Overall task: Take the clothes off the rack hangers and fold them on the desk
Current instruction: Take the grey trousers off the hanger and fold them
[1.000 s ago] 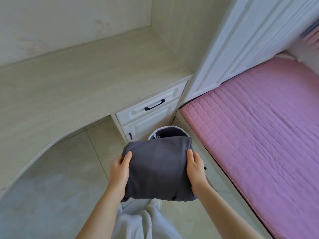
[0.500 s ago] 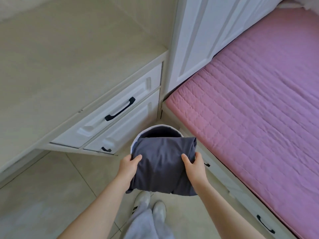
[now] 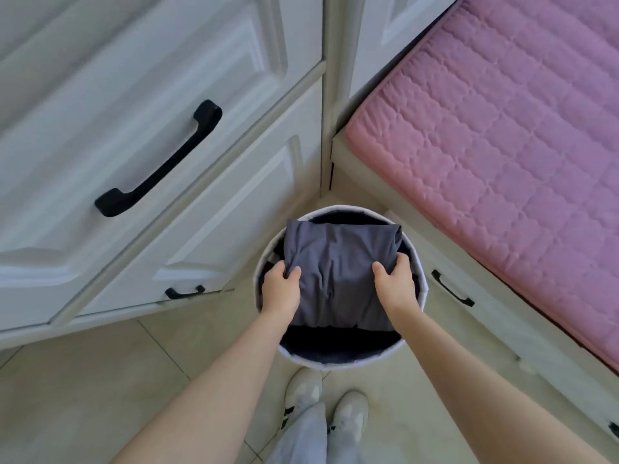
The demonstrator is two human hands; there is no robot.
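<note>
Lowered: folded garment (image 3: 338, 272) into basket (image 3: 422, 289), between gripping hands (image 3: 280, 289) (image 3: 395, 284).

Folded dark grey garment (image 3: 338, 272), creased, level over a round white basket (image 3: 422, 283).

Garment (image 3: 338, 269) slate grey – basket (image 3: 303, 360) white (dark inside), mattress (image 3: 509, 145) pink w/ quilted pattern.

hands: left hand (image 3: 280, 290) and right hand (image 3: 396, 282) grip the sides of a folded grey garment (image 3: 338, 272) | garment: over the mouth of a round white basket (image 3: 264, 262), centre frame | upper left: white drawers (image 3: 100, 105) with black handle (image 3: 157, 162) | right: pink quilted mattress (image 3: 502, 135) | bottom: white shoes (image 3: 303, 393) on tiled floor (image 3: 83, 390)
</note>
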